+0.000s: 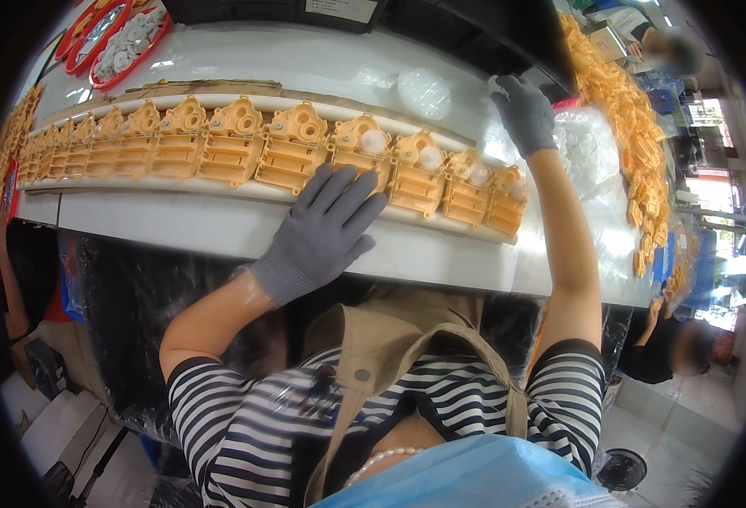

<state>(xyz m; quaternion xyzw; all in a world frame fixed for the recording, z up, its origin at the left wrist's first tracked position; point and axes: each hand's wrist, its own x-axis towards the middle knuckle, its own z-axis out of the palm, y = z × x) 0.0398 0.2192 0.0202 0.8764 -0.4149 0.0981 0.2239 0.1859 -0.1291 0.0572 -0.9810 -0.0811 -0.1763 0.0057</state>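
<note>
A long row of yellow-orange plastic housings (291,155) stands side by side on a pale rail (246,188). My left hand (326,224), in a grey knitted glove, lies over the near edge of the row. Its fingers are outstretched, the tips on or just above a housing. Round whitish translucent parts (374,141) sit on the several housings at the right end. Beyond that end, my gloved right hand (525,114) reaches beside the black bin (508,42). Its fingers are curled, with something pale at the tips that I cannot make out.
A clear plastic bundle (424,91) lies behind the row, and a clear plastic bag (589,144) lies right of my right wrist. Loose orange parts (644,169) are heaped along the right side. Red baskets (132,46) with grey-white parts stand far left. Other people work on both sides.
</note>
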